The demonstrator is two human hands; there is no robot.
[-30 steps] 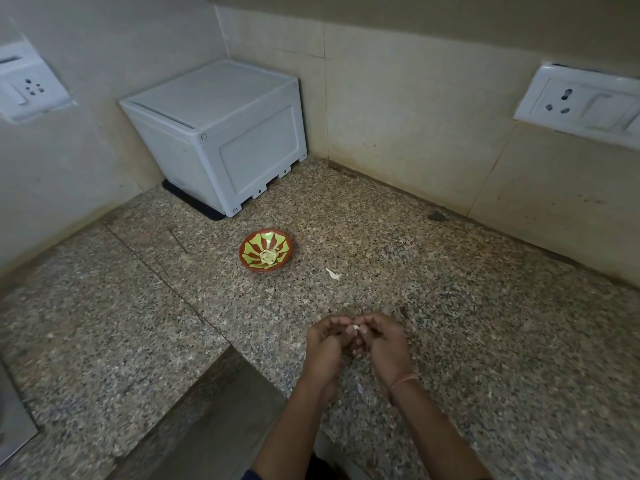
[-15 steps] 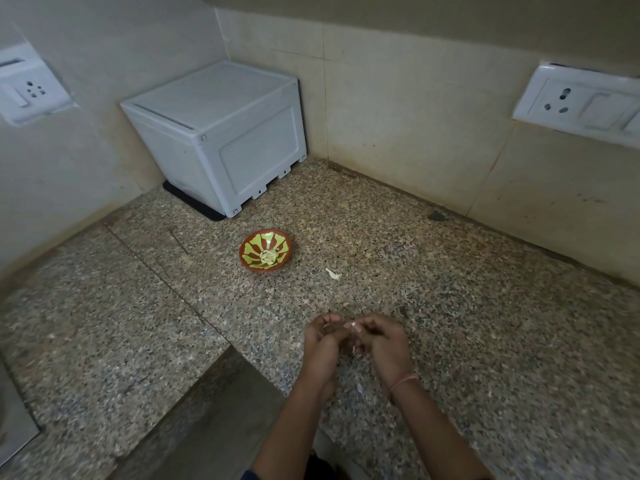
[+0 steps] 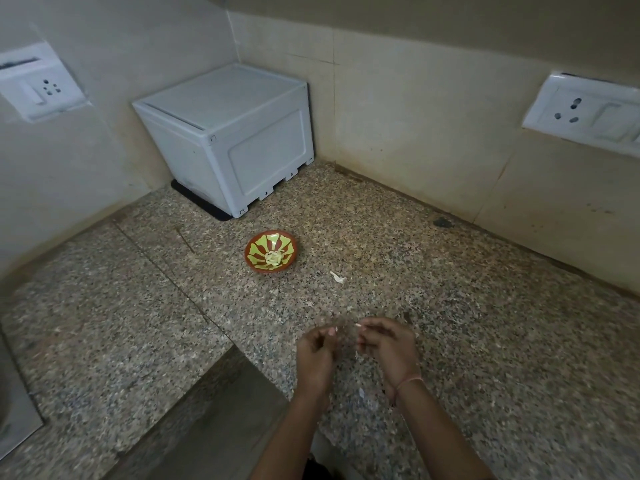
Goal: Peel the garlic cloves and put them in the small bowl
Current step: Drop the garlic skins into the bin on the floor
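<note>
A small red bowl (image 3: 254, 249) with a yellow-green ray pattern stands on the granite counter, and pale peeled garlic cloves (image 3: 273, 257) lie in its middle. My two hands hover low over the counter in front of it, blurred and a short gap apart. My left hand (image 3: 314, 353) pinches a small white bit, seemingly the garlic clove (image 3: 334, 330), at its fingertips. My right hand (image 3: 389, 344), with a thin orange thread at its wrist, pinches a white sliver of garlic skin (image 3: 358, 326).
A white scrap of peel (image 3: 337, 277) lies right of the bowl, and more flakes (image 3: 361, 393) lie below my hands. A white box appliance (image 3: 228, 133) fills the back corner. Wall sockets (image 3: 585, 114) sit right and left. The counter steps down at a dark ledge (image 3: 221, 407).
My hands, joined at the fingertips around a white bit a second ago, have pulled apart sideways. The bowl and the scrap of peel have not moved.
</note>
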